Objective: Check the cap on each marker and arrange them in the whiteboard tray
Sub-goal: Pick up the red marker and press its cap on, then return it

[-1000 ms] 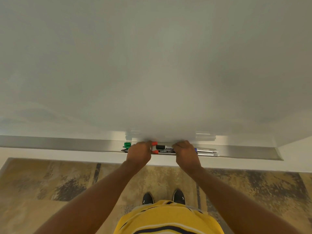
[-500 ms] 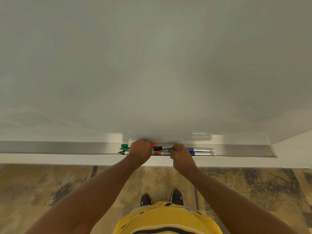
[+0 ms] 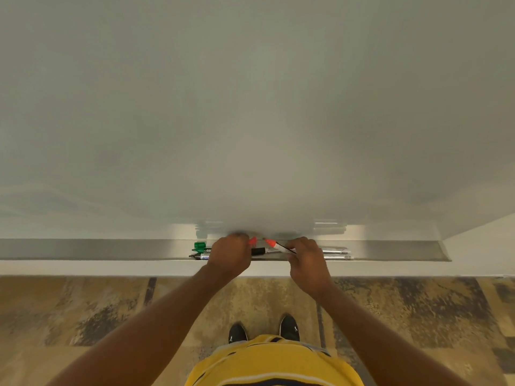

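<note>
A metal whiteboard tray (image 3: 111, 249) runs below the whiteboard (image 3: 250, 107). My left hand (image 3: 230, 253) is closed around a red-capped marker whose red end (image 3: 252, 240) sticks out to the right. My right hand (image 3: 305, 253) grips a red-tipped marker (image 3: 277, 246), lifted and tilted, its tip pointing left. The two red ends are a little apart. In the tray lie a green-capped marker (image 3: 200, 246), a marker with a blue label (image 3: 199, 256), a black-capped marker (image 3: 258, 251) and white marker barrels (image 3: 335, 253) at the right.
A white ledge (image 3: 111, 268) runs under the tray. Below it is mottled brown and yellow carpet (image 3: 83, 316). My two black shoes (image 3: 237, 332) and yellow shirt (image 3: 273, 360) are at the bottom. The whiteboard's right edge (image 3: 446, 235) meets a white wall.
My right hand has lifted a red marker out of the tray and tilted it. My left hand has raised its red marker; the two red ends have come apart. The view shifted slightly.
</note>
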The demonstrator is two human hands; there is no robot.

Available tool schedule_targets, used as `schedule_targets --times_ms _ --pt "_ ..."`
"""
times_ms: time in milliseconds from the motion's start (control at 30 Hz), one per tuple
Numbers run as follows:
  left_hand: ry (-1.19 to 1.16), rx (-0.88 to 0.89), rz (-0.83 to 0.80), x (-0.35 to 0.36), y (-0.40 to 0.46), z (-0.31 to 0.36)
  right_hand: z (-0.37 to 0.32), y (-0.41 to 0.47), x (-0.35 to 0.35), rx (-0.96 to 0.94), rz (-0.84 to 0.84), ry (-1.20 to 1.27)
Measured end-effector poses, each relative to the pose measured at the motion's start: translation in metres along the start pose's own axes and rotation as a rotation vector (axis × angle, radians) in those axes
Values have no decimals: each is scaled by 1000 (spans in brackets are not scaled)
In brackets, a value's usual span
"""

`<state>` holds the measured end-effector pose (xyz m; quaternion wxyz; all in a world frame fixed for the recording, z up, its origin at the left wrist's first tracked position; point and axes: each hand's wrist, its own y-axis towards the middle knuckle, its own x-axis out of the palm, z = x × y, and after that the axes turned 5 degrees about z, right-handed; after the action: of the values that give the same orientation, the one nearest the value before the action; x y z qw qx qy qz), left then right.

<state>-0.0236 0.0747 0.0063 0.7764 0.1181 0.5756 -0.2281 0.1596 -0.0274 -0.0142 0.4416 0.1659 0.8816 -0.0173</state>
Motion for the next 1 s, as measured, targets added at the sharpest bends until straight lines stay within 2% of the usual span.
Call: schedule_targets --times_ms 100,267,367,533,700,833,933,1000 --pt "-93 22 75 -4 -9 7 -22 -1 -10 181 -104 328" --pt "-187 48 97 -12 -19 20 -49 1 -11 218 -128 561" --pt "-272 24 108 -19 -22 25 -55 -2 -12 232 -143 570" --pt "-571 -103 203 -24 -28 33 -62 -8 -18 285 -128 674" --pt "-697 -111 227 -26 -35 42 -67 -12 -22 314 -164 744" --pt "-783 -110 289 -35 -37 45 -67 -11 -48 205 2 684" --pt "-940 -190 258 -46 -38 45 -56 -8 -71 103 133 571" --pt "-1003 -193 228 -51 -38 43 -49 -5 -84 17 157 490"
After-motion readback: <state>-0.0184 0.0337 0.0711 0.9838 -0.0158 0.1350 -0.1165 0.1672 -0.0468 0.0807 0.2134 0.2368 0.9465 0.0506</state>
